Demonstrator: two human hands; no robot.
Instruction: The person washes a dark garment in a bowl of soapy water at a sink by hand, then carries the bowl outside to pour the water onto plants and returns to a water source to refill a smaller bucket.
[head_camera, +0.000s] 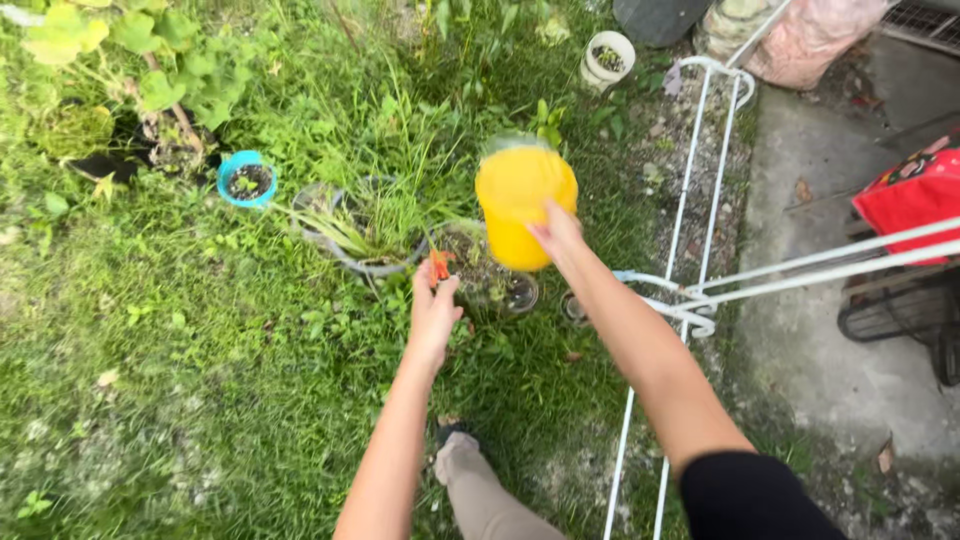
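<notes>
Two grips: right hand (556, 232) wraps the rigid, likely heavy yellow jug (518, 200) low on its side; left hand (432, 312) pinches a light, limp orange petal (439, 266) just above it.

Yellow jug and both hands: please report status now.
Right hand grips yellow jug, raised over pot. Left hand pinches small orange thing at pot rim. White rack close on the right, not touching jug.

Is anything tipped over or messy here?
Yes. A white metal rack lies flat across the grass and gravel, as if fallen. The right hand holds a yellow jug above a pot, but no spill shows. The left hand pinches something small and orange at the pot.
</notes>
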